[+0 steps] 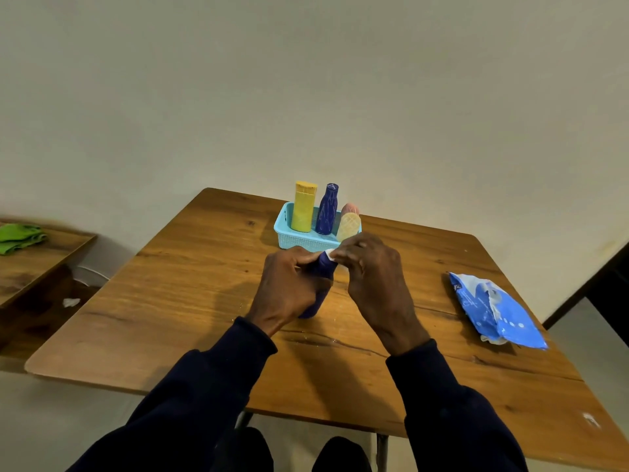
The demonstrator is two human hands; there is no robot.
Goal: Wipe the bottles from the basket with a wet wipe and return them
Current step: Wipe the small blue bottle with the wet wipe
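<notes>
Head view: left hand [289, 289] grips dark blue bottle [318, 294] mid-table [190, 301], near the basket [289, 235]. Right hand [371, 277] pinches white wet wipe [329, 255] against the bottle's top. Light-blue basket holds yellow bottle [304, 206], patterned blue bottle [327, 209], cream bottle [349, 226], pink bottle [350, 208] behind.

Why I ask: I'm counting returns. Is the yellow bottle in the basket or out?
In: the yellow bottle stands upright inside the basket, at its left end.

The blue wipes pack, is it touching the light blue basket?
Apart. The head view shows bare wooden table between the blue plastic wet-wipe pack and the light blue plastic basket.
</notes>
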